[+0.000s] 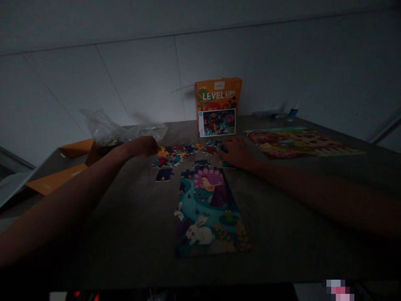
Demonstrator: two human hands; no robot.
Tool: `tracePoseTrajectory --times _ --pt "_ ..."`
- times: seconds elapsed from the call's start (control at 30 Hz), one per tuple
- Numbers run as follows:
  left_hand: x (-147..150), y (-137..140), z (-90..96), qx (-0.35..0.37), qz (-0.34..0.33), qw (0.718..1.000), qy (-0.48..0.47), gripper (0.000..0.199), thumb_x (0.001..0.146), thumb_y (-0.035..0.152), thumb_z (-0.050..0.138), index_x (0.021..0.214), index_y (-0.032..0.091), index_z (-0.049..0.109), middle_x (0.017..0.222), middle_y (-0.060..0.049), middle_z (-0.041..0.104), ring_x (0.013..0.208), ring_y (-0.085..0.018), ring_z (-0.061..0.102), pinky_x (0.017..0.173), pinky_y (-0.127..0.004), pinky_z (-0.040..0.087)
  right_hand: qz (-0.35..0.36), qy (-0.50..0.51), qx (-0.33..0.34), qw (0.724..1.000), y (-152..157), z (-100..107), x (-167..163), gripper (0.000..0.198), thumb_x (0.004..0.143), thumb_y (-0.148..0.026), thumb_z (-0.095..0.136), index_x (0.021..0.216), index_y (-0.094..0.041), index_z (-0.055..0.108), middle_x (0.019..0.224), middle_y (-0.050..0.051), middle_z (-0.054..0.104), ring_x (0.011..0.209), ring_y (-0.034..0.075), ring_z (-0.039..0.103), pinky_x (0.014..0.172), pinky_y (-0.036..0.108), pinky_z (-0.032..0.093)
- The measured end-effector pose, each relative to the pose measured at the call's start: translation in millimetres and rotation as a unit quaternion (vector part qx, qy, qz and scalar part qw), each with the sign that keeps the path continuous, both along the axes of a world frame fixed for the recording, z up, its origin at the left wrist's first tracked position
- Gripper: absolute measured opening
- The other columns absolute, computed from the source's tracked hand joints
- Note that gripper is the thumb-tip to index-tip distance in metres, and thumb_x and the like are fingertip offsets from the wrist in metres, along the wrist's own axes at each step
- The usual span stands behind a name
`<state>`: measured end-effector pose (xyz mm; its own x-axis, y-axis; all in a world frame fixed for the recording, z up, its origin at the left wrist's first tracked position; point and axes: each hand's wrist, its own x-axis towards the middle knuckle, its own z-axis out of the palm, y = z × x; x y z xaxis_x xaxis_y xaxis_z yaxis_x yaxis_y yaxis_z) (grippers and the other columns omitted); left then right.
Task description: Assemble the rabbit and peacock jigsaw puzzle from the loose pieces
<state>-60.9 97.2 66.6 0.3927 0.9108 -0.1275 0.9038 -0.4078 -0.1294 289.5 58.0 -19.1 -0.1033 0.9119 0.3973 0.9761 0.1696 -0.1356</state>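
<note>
My left hand is closed at the left end of a loose pile of jigsaw pieces, its fingertips pinched at an orange-yellow puzzle piece. At the pile's right end, my right hand rests with fingers apart and bent over several pieces; its fingertips are partly hidden. Nearer me lies a joined puzzle section showing a purple peacock, a stream, a frog and white rabbits. A dark blue piece lies apart at its upper left, and another piece sits by its top edge.
Behind the pile stands an orange "LEVEL UP!" box with a picture card leaning on it. A farm puzzle lies at right, and a small bottle stands beyond. At left are a clear plastic bag and an opened orange box.
</note>
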Motion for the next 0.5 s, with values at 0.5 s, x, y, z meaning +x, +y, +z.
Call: tracePoseTrajectory --times 0.5 --pt "-2.2 -2.3 6.5 -0.067 0.031 0.995 0.069 0.051 0.071 0.021 0.058 0.117 0.026 0.079 0.088 -0.006 0.080 0.082 -0.025 0.073 0.074 -0.030 0.050 0.016 0.005 -0.004 1.000 4.8 -2.9 2.8 0.038 0.092 -0.038 0.062 0.123 -0.020 0.073 0.121 0.016 0.069 0.119 0.032 0.058 0.104 0.044 0.045"
